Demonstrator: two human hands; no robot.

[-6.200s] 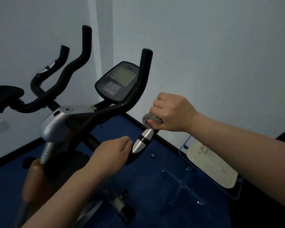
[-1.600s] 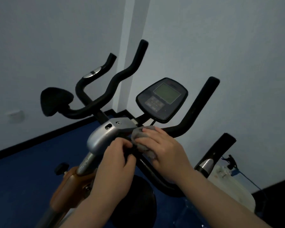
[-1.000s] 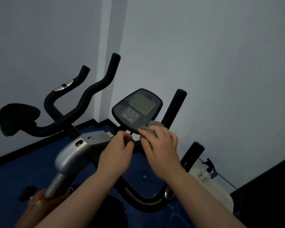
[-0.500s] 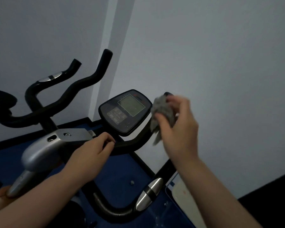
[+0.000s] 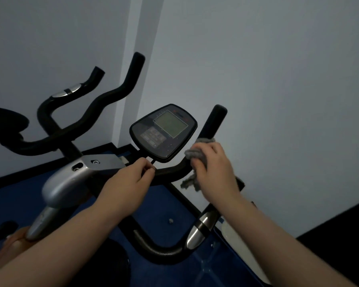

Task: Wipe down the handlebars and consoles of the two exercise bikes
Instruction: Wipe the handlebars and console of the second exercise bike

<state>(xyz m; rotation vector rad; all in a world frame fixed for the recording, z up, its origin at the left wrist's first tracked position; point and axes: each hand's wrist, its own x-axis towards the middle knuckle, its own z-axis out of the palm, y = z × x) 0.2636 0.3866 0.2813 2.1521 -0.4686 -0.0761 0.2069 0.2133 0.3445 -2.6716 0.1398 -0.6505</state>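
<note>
The right hand (image 5: 214, 168) covers most of the crumpled grey cloth (image 5: 195, 154) beside the black oval console (image 5: 164, 131), whose button labels are too tiny to read. The black saddle (image 5: 4, 123), far left of the console, is cut off.

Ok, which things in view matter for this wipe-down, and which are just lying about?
In play:
- grey cloth, gripped by the right hand on the near bike's right handlebar
- left hand, gripping the bar beside the console mount
- console
- second bike's handlebars, behind

Lying about:
- white object in a clear-framed thing on the blue floor; too dim to identify
</note>
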